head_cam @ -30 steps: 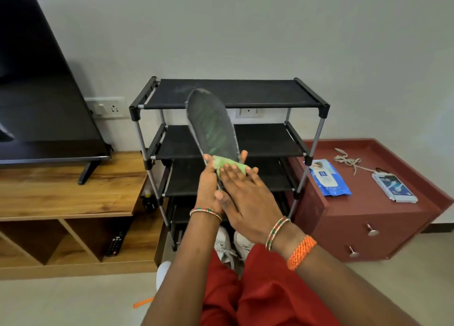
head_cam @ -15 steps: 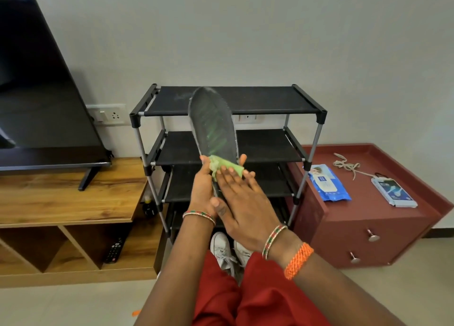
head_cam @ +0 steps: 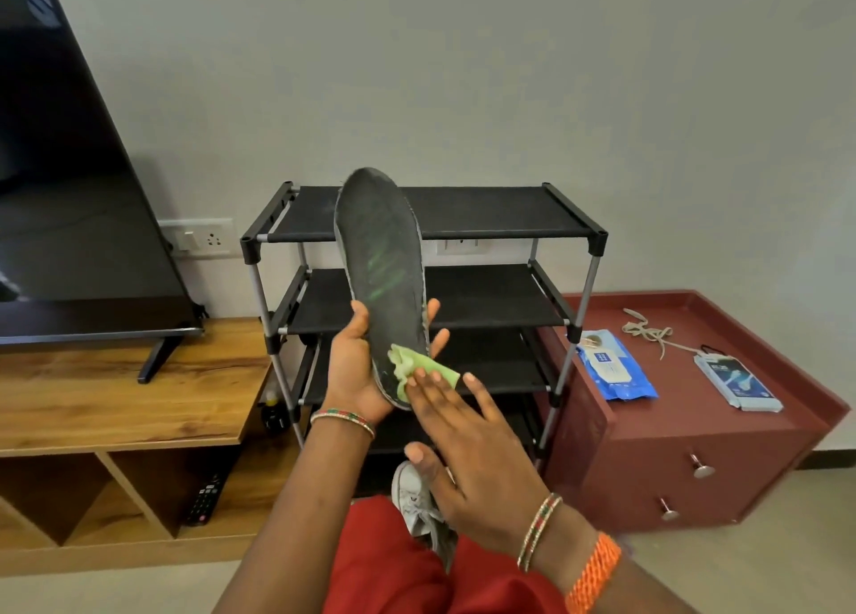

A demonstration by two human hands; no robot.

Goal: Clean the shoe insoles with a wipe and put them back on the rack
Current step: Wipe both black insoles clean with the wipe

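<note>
Head view: we see the left hand (head_cam: 354,368) curled round the heel end of a dark insole (head_cam: 382,271), thumb on one edge and fingertips showing past the other, so the insole stands nearly upright in front of the black shoe rack (head_cam: 486,213), its toe end reaching just above the rack's top shelf. We make out faint green streaks on the insole's face. The right hand (head_cam: 468,447) lies with fingers straight and spread, pressing a crumpled green wipe (head_cam: 417,366) flat against the lower part of the insole, just beside the left hand's fingertips. Below the hands, in front of the rack's lowest level, a white sneaker (head_cam: 412,498) rests by the person's red garment (head_cam: 393,567). To the right of the rack stands a red cabinet (head_cam: 671,451); on its top lie a blue wipes pack (head_cam: 613,372), a small boxed item (head_cam: 736,382) and a loose cord (head_cam: 648,333). To the left of the rack we see a wooden TV bench (head_cam: 116,396) carrying a television (head_cam: 69,197), with a remote (head_cam: 204,500) in its lower compartment.
</note>
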